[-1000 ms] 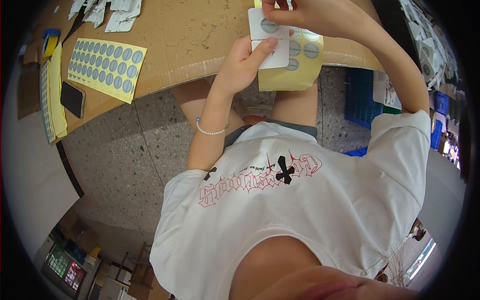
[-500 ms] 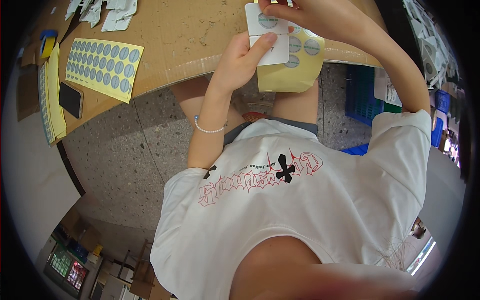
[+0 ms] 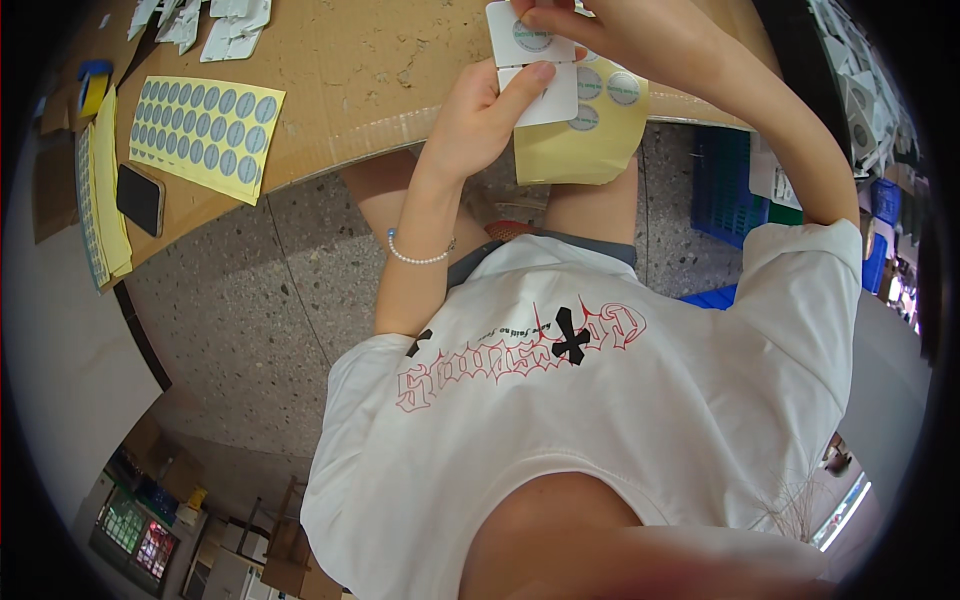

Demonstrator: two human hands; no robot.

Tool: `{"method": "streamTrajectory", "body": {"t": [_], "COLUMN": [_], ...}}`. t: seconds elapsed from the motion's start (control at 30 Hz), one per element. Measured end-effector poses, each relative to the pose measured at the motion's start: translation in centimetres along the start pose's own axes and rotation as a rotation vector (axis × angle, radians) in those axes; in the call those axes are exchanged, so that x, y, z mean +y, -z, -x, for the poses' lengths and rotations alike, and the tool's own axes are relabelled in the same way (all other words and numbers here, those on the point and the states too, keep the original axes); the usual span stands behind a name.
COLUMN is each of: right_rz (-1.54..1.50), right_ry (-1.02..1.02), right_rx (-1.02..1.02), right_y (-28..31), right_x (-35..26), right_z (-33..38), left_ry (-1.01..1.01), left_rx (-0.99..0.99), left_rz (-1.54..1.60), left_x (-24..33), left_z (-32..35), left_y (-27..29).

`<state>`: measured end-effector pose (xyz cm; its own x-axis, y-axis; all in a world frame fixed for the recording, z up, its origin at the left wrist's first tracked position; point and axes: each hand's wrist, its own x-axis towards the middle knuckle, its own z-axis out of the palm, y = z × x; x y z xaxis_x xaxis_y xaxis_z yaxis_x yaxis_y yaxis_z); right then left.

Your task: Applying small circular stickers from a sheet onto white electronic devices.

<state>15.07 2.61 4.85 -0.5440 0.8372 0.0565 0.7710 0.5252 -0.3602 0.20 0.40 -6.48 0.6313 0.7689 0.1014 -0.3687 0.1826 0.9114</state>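
My left hand (image 3: 478, 122) is closed round a white card (image 3: 551, 92) with a crease across its middle, the thumb lying over its lower panel. A round grey sticker (image 3: 532, 38) with green print sits on the upper panel. The bent fingers of my right hand (image 3: 590, 28) press together at the top of that panel, partly covering the sticker. Beneath the card, a yellow sticker sheet (image 3: 560, 158) with several round grey stickers hangs over the table's front edge. Part of the sheet is hidden by the card and my right hand.
Another yellow sheet of round stickers (image 3: 250, 185) lies left on the brown table (image 3: 370, 70), beside a dark phone (image 3: 140, 200) and stacked yellow sheets (image 3: 115, 190). White card pieces (image 3: 238, 35) are piled at the back left, more (image 3: 860, 105) at the far right. A blue crate (image 3: 720, 190) stands below.
Both hands and the card have shifted very slightly up and left. My right fingertips now reach a little lower on the upper panel. The sheets and phone look the same.
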Motion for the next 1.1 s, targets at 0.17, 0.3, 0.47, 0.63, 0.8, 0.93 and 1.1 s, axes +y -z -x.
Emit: {"method": "streamTrajectory", "body": {"t": [0.17, 0.3, 0.47, 0.63, 0.8, 0.93, 1.1], "right_rz": [-0.319, -0.492, -0.410, -0.779, -0.680, -0.209, 0.263], "right_ry": [-0.168, -0.272, -0.168, -0.369, -0.233, -0.484, -0.792], "right_rx": [0.105, 0.016, -0.093, -0.088, 0.272, 1.107, 1.430], "right_y": [0.6, 0.6, 0.2, 0.4, 2.8, 11.1, 25.1], "right_x": [-1.1, 0.2, 0.1, 1.2, 3.0, 10.4, 20.9], "right_z": [-0.4, -0.1, 0.9, 1.1, 3.0, 10.3, 25.0], "left_ry": [-0.008, 0.019, 0.082, 0.113, 0.103, 0.029, -0.006], "left_rx": [-0.023, 0.007, -0.085, -0.039, -0.045, -0.023, 0.004], "left_rz": [0.012, 0.192, 0.151, 0.143, 0.285, 0.099, 0.194], "left_x": [0.3, 0.8, 1.0, 2.1, 2.6, 5.1, 6.1], "left_z": [0.5, 0.9, 0.6, 0.1, -0.4, -1.5, -2.3], "left_y": [-0.2, -0.2, 0.2, -0.7, -0.8, -3.1, -3.9]}}
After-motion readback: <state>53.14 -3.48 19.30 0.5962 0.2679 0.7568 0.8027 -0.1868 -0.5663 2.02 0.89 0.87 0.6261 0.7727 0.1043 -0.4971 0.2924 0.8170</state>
